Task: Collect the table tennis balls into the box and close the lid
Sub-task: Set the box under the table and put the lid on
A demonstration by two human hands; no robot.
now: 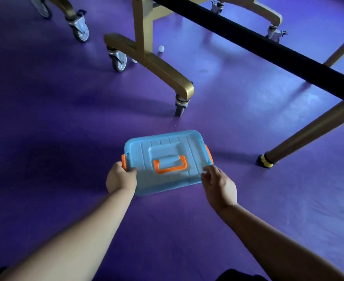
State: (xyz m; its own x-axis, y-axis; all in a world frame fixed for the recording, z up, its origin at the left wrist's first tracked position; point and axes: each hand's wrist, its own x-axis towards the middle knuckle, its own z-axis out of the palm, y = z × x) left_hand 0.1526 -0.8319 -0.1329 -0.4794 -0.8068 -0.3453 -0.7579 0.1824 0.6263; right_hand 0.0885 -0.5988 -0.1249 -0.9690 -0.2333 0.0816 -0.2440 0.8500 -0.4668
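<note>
A light blue plastic box [167,151] with its lid on, an orange carry handle [170,165] and orange side latches sits on the purple floor in front of me. My left hand [120,177] grips its left end at the orange latch. My right hand [219,184] rests at the near right corner, fingers spread on the lid edge. One white table tennis ball [161,48] lies on the floor beyond a gold table leg. A second ball [134,61] peeks out beside a caster wheel.
The gold wheeled frame [146,57] of a table tennis table stands ahead, with casters [119,60] and a dark table edge [268,49] crossing the upper right. A gold leg with a yellow foot [266,160] stands to the box's right. Purple floor [55,122] lies all around.
</note>
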